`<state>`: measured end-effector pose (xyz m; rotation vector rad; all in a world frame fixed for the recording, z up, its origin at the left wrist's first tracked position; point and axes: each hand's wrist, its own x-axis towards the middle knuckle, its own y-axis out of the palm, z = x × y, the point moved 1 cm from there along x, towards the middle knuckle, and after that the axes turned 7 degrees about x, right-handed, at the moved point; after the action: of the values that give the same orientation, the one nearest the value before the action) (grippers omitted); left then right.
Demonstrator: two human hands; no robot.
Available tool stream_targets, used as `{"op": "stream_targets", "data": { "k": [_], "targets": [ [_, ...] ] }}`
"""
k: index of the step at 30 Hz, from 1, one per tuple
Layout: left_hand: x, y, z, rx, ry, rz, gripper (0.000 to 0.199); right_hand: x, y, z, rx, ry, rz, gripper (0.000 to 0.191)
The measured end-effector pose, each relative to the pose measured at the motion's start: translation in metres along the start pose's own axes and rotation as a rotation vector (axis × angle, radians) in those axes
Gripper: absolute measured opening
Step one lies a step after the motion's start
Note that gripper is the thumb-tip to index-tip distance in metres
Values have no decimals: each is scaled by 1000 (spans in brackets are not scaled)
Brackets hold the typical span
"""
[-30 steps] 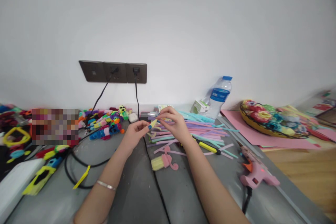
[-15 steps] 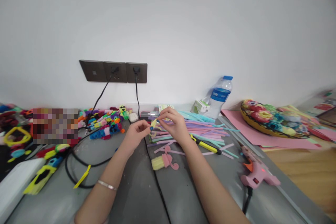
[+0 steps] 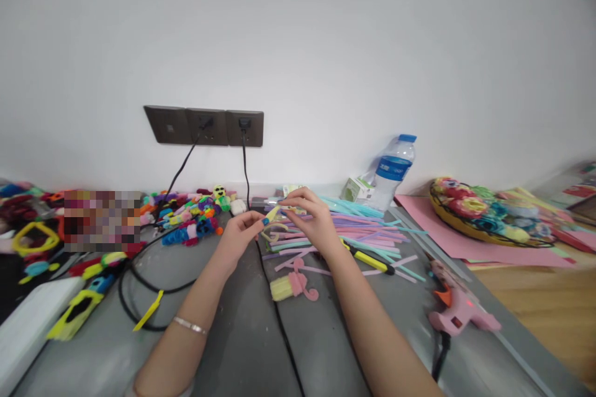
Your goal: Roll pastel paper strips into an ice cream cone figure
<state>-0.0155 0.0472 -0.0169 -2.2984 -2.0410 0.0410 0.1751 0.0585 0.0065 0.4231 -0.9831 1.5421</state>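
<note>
Between my two hands is a pale yellow fuzzy strip [image 3: 272,215], with a curled loop hanging below it. My left hand [image 3: 241,236] pinches its left end between thumb and finger. On the other side my right hand [image 3: 311,221] has thumb and forefinger closed on the strip, its other fingers extended. Just below the hands a small pink and yellow fuzzy piece [image 3: 293,283] with curled pink ends lies on the grey table [image 3: 242,347]. Behind and right of my right hand spread pastel fuzzy stems [image 3: 367,232], with a yellow and black cutter [image 3: 370,258] over them.
A pink glue gun [image 3: 459,313] lies at the right, near a basket of fuzzy flowers [image 3: 487,214]. A water bottle [image 3: 393,170] leans by the wall. Colourful fuzzy figures [image 3: 195,217], black cables [image 3: 282,329] and a white box [image 3: 32,322] are at centre and left.
The yellow strip is turned flatter between my fingers and its curled loop shows more. My right fingers are more spread. The whole view has shifted slightly.
</note>
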Motion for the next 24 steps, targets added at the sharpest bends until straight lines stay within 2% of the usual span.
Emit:
{"op": "stream_targets", "data": {
  "k": [13, 19, 24],
  "targets": [
    [-2, 0, -4, 33, -6, 22, 37, 1, 1, 1, 25, 26, 19, 11],
    [-3, -9, -4, -19, -46, 20, 44, 0, 2, 2, 33, 34, 23, 11],
    [-3, -13, -3, 54, -46, 21, 43, 0, 4, 3, 15, 21, 25, 10]
  ]
}}
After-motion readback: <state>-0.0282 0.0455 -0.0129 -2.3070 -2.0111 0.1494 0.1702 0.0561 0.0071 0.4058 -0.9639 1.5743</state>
